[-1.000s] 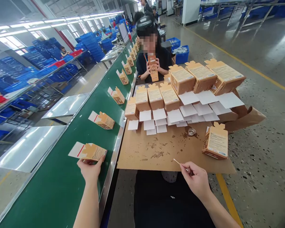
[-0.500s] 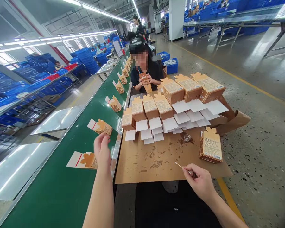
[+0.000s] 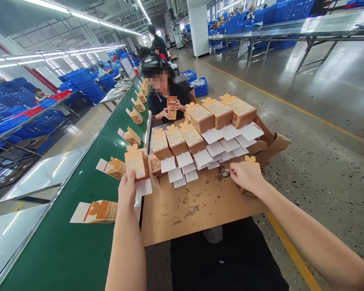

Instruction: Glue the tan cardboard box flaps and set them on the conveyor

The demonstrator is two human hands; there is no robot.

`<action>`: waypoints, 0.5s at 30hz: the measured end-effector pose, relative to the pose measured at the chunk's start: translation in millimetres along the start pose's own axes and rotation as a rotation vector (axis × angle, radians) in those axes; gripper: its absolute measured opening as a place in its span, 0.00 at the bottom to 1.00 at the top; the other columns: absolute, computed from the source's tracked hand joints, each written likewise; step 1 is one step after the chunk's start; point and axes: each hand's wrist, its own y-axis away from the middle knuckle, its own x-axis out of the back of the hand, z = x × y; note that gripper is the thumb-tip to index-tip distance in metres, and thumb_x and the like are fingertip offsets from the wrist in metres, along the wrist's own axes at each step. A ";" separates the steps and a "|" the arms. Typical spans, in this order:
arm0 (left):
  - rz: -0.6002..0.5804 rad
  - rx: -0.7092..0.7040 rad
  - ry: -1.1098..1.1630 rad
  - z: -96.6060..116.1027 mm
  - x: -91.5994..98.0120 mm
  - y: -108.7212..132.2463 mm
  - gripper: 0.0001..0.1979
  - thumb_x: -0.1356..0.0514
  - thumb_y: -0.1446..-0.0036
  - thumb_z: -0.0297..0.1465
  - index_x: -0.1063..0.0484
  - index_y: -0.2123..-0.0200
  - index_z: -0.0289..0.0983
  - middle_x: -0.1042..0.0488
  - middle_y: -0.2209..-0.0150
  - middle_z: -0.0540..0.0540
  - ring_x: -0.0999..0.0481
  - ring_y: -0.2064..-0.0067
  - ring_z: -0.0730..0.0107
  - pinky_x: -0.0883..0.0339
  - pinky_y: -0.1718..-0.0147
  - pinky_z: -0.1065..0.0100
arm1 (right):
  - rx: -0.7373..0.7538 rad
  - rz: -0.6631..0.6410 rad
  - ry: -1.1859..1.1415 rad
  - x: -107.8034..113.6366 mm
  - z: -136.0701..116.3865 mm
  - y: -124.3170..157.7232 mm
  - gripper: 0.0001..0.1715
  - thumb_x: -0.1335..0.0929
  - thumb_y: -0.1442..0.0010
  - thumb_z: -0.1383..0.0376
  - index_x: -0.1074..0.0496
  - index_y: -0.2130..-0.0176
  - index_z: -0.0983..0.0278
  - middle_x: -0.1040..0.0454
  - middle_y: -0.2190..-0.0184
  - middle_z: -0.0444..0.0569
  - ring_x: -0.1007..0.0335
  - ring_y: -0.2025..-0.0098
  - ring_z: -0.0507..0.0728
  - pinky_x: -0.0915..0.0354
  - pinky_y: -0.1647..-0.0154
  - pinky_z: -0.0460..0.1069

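My left hand (image 3: 128,190) grips a brown printed carton (image 3: 136,165) by its near side, at the left end of the stacked cartons. The carton's scalloped tab points up and a white flap (image 3: 144,187) hangs below it. My right hand (image 3: 245,176) is pinched over a small clear dish (image 3: 225,172) on the cardboard sheet (image 3: 176,222). The cotton swab in that hand is mostly hidden by the fingers. Behind the right hand stands a single carton (image 3: 251,160), partly covered by it.
Rows of cartons (image 3: 202,117) with white flaps fill the far part of the cardboard. Open cartons (image 3: 104,211) lie along the green conveyor belt (image 3: 57,246) on the left. Across the stack, a co-worker (image 3: 166,99) holds another carton. Wet spots mark the cardboard.
My left hand has taken hold of a carton. My right hand has moved forward with the swab to the dish. The view has shifted; the co-worker's carton has turned.
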 end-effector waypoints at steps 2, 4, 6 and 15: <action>-0.007 0.009 0.185 -7.2 20.9 31.1 0.38 0.23 0.49 0.61 0.15 0.46 0.40 0.12 0.40 0.35 0.16 0.33 0.38 0.21 0.32 0.46 | 0.015 -0.059 0.049 1.2 -5.0 -10.7 0.15 0.31 0.26 0.72 0.23 0.66 0.61 0.17 0.68 0.53 0.27 0.66 0.59 0.45 0.62 0.51; -0.050 0.084 0.340 -19.8 35.3 67.9 0.40 0.17 0.53 0.57 0.14 0.43 0.40 0.12 0.37 0.35 0.16 0.31 0.36 0.19 0.33 0.46 | 0.041 -0.092 0.069 -0.4 -6.0 -13.8 0.16 0.31 0.26 0.73 0.23 0.67 0.61 0.18 0.69 0.53 0.29 0.67 0.58 0.46 0.63 0.51; -0.090 0.177 0.394 -37.3 39.5 105.1 0.39 0.14 0.55 0.53 0.13 0.43 0.41 0.12 0.37 0.35 0.15 0.32 0.33 0.17 0.35 0.44 | 0.059 -0.101 0.077 -3.1 -1.6 -12.5 0.17 0.32 0.25 0.72 0.23 0.67 0.62 0.19 0.70 0.53 0.29 0.68 0.58 0.46 0.64 0.51; -0.258 0.319 0.400 -95.9 -10.7 177.7 0.42 0.08 0.60 0.45 0.17 0.43 0.42 0.12 0.39 0.34 0.12 0.34 0.39 0.20 0.30 0.43 | 0.089 -0.094 0.125 -9.8 11.1 -16.8 0.14 0.30 0.23 0.67 0.19 0.63 0.62 0.18 0.70 0.53 0.27 0.67 0.59 0.43 0.61 0.52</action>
